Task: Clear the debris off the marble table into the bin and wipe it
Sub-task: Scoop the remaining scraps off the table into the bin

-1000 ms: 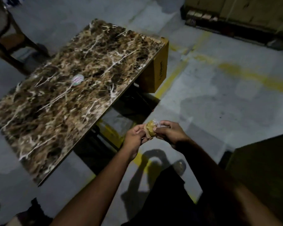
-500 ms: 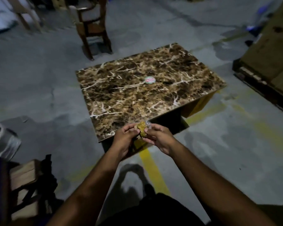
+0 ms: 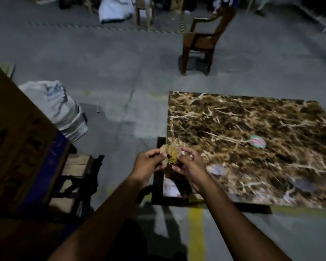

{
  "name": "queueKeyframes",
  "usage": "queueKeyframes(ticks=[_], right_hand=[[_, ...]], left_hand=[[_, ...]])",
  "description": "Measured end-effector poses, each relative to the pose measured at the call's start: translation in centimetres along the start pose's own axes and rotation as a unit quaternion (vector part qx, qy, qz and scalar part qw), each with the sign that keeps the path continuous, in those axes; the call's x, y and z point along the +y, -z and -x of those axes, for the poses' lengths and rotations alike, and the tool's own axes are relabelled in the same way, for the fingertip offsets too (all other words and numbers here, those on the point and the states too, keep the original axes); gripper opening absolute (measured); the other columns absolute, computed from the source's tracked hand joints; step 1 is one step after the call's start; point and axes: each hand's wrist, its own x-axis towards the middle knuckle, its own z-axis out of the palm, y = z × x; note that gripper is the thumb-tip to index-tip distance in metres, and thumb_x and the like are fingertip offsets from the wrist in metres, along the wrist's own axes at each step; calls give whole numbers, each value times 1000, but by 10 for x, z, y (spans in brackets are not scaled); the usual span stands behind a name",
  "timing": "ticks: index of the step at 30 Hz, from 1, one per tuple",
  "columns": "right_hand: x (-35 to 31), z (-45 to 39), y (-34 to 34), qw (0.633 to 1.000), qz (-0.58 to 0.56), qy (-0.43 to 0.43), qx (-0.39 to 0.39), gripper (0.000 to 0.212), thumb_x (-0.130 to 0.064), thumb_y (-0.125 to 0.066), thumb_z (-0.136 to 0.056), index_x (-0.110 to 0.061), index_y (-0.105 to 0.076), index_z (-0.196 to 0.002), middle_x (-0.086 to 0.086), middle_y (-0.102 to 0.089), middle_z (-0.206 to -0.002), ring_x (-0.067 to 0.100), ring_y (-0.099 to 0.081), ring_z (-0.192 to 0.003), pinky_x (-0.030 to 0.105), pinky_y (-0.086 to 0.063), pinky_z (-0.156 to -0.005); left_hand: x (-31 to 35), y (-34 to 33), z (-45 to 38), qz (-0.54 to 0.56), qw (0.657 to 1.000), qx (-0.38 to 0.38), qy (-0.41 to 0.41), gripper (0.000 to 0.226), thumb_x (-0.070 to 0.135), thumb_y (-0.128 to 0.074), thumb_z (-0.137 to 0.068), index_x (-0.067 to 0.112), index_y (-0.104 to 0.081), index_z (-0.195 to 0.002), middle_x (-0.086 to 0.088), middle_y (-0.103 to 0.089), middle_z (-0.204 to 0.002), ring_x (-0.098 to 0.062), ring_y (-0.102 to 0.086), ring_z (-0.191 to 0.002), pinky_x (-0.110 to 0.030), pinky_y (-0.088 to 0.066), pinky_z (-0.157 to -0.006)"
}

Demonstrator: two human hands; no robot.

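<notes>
A: Since the earlier frame the view has been swung to the left: the table (image 3: pixel 252 147) is now seen to the right of the hands, and the chair (image 3: pixel 201 40) is found far beyond them. The scraps (image 3: pixel 170 153) are kept between the hands as before.

B: How are the hands closed?

A: The left hand (image 3: pixel 149 163) and the right hand (image 3: pixel 189 167) are both pinched on the small bundle of scraps, with fingertips, at the near left corner of the table. It looks like crumpled brown paper and a thin clear wrapper; more cannot be told.

B: What is asked for this step?

A: Probably the bundle should be pressed tighter and taken into one hand only, so that nothing is dropped on the way. A bin is not clearly seen. The sack (image 3: pixel 60 108), far to the left of the hands, may be used for it, but this is only a guess.

B: And the room for moving?

A: The floor (image 3: pixel 120 76) between the hands and the sack is open. The stacked crates (image 3: pixel 73 176), just left of the left hand, should be passed carefully. One round sticker (image 3: pixel 257 141) is left on the marble, well to the right of the right hand, away from every edge.
</notes>
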Motion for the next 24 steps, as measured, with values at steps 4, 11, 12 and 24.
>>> queueKeyframes(ticks=[4,11,12,24], right_hand=[[-7,-68,-52,997,54,46,10,14,-1,-57,-99,-14,-59,-103,5,-72,-90,18,-67,-80,29,-58,-66],[-24,-202,-168,994,32,83,63,16,-7,-62,-98,-2,-69,-111,16,-74,-102,22,-72,-89,33,-61,-72],[-28,-218,-184,994,26,87,67,16,-8,-61,-99,-3,-70,-111,16,-75,-103,22,-73,-90,34,-61,-74],[-94,-383,-228,973,55,143,175,17,-10,-67,-96,-11,-75,-111,5,-77,-94,20,-73,-85,34,-60,-75]], left_hand=[[25,45,-71,51,998,-16,11,22,5,-62,-96,-4,-69,-114,-12,-74,-97,-18,-70,-85,-32,-60,-77],[101,137,-209,53,997,-56,11,26,-3,-61,-93,-3,-63,-119,-22,-70,-109,-26,-72,-90,-32,-59,-76],[114,147,-225,50,997,-62,10,25,-1,-66,-91,0,-64,-116,-20,-70,-107,-24,-72,-89,-31,-59,-74],[208,148,-419,-56,989,-133,-13,22,2,-71,-89,12,-68,-108,-6,-74,-101,-17,-71,-90,-30,-56,-74]])
